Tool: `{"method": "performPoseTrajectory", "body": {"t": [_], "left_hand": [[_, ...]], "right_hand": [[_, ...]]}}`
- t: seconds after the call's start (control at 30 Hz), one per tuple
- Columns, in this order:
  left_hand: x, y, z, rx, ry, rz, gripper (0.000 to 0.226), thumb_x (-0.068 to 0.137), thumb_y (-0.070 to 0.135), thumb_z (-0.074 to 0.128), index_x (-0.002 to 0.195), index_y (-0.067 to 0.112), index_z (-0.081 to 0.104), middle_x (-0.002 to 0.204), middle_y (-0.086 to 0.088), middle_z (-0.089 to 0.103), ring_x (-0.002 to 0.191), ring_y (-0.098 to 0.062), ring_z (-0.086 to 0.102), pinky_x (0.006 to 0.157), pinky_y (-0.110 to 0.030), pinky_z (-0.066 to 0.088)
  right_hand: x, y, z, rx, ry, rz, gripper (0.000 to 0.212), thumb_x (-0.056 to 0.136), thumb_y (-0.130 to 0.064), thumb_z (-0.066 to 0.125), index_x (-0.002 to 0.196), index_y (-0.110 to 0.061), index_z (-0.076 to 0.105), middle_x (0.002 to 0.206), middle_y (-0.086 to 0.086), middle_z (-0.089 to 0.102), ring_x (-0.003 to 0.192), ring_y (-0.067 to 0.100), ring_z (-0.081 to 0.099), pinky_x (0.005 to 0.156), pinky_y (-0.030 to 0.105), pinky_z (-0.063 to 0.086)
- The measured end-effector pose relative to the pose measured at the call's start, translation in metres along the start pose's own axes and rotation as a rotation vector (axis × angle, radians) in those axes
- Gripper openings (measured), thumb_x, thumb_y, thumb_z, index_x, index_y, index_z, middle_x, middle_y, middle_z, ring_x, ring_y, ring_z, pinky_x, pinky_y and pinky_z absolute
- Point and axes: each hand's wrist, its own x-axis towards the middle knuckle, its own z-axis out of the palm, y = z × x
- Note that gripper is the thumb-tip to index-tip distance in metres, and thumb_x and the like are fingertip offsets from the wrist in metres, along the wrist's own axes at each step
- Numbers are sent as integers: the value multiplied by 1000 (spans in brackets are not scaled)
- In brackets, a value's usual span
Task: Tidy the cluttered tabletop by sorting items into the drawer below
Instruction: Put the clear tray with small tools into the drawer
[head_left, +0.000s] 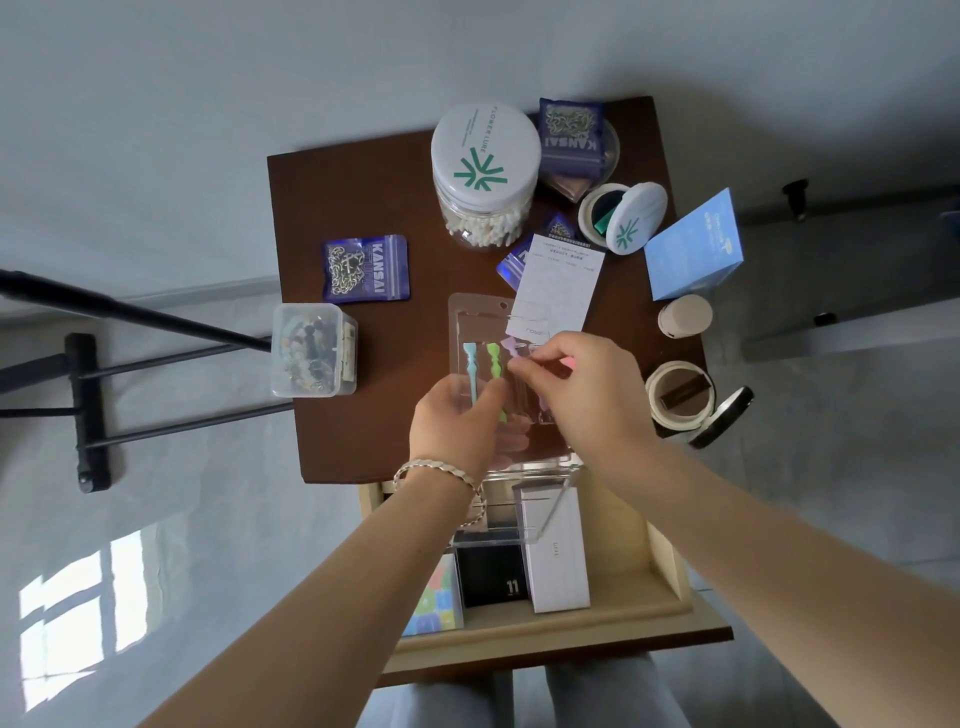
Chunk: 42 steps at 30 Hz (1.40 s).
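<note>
- The left hand (457, 421) grips the clear pack (475, 332) of coloured sticks at its near end, and the right hand (587, 395) pinches its middle.
- The pack sits at the table's (374, 208) front edge.
- Next, probably: lower it into the open drawer (670, 566) beside the boxes.

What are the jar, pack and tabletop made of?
Jar: likely clear plastic, glossy, swabs show through.
Pack: thin clear plastic, coloured sticks visible inside.
Tabletop: matte dark brown, wood or laminate, can't tell.
</note>
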Motion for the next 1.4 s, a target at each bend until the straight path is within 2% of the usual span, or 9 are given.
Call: {"method": "performPoseTrajectory", "body": {"t": [0.17, 0.33, 0.53, 0.63, 0.7, 0.8, 0.97, 1.17, 1.4], "left_hand": [[-1, -6, 4, -2, 52, 71, 14, 89, 26, 58, 81, 15, 56, 66, -1, 71, 54, -18, 68, 57, -32, 57], [-3, -5, 4, -83, 92, 60, 16, 89, 24, 58, 76, 18, 53, 64, -2, 70, 49, -14, 65, 47, -25, 51], [7, 1, -4, -142, 56, -109, 13, 92, 24, 54, 81, 16, 52, 76, -11, 72, 51, -12, 65, 44, -21, 49], [11, 2, -6, -161, 47, -145, 13, 92, 25, 54, 82, 17, 50, 74, -10, 72, 49, -11, 64, 43, -20, 48], [12, 3, -6, -169, 42, -153, 15, 93, 25, 53, 81, 17, 49, 73, -10, 72, 48, -11, 64, 42, -20, 48], [12, 3, -5, -145, 24, -156, 12, 93, 26, 53, 88, 15, 50, 74, -9, 72, 49, -10, 65, 43, -20, 49], [12, 2, -4, -135, 15, -144, 19, 93, 27, 53, 104, 12, 51, 76, -10, 72, 50, -10, 65, 41, -20, 48], [12, 2, -4, -104, 6, -112, 41, 92, 25, 54, 126, 4, 47, 76, -9, 73, 52, -11, 66, 40, -19, 46], [4, 9, 0, -124, 21, -56, 14, 91, 23, 54, 82, 13, 52, 73, -8, 72, 48, -11, 65, 40, -19, 47]], "right_hand": [[7, -8, -2, 138, -125, 309, 38, 85, -24, 62, 48, -16, 58, 50, 1, 56, 50, 11, 53, 54, 22, 40], [8, -9, -4, 52, -56, 197, 29, 83, -44, 62, 79, -15, 62, 66, -7, 58, 63, 7, 56, 52, 17, 37], [19, -11, -26, 950, -79, 638, 16, 96, -9, 39, 96, -8, 55, 67, 4, 40, 53, 9, 34, 54, 21, 30], [20, -9, -35, 1275, -63, 647, 25, 95, 2, 41, 116, 1, 55, 77, 9, 50, 63, 10, 50, 82, 24, 50], [21, -9, -37, 1430, -27, 652, 18, 93, 2, 48, 107, 6, 58, 87, 12, 56, 79, 15, 59, 84, 32, 55], [23, -11, -38, 1511, -32, 660, 5, 89, -1, 56, 87, 1, 60, 61, 6, 62, 85, 17, 62, 82, 36, 56], [23, -7, -33, 1148, -54, 522, 5, 86, -18, 64, 81, -17, 66, 61, -2, 56, 70, 5, 50, 82, 21, 46], [8, -5, -24, 394, 64, -120, 15, 78, -8, 71, 90, -18, 71, 78, -8, 67, 63, -2, 61, 62, 8, 47], [8, 18, 3, -133, 156, -574, 16, 69, 8, 66, 84, 5, 72, 74, 15, 70, 75, 13, 57, 60, 27, 48]]}}
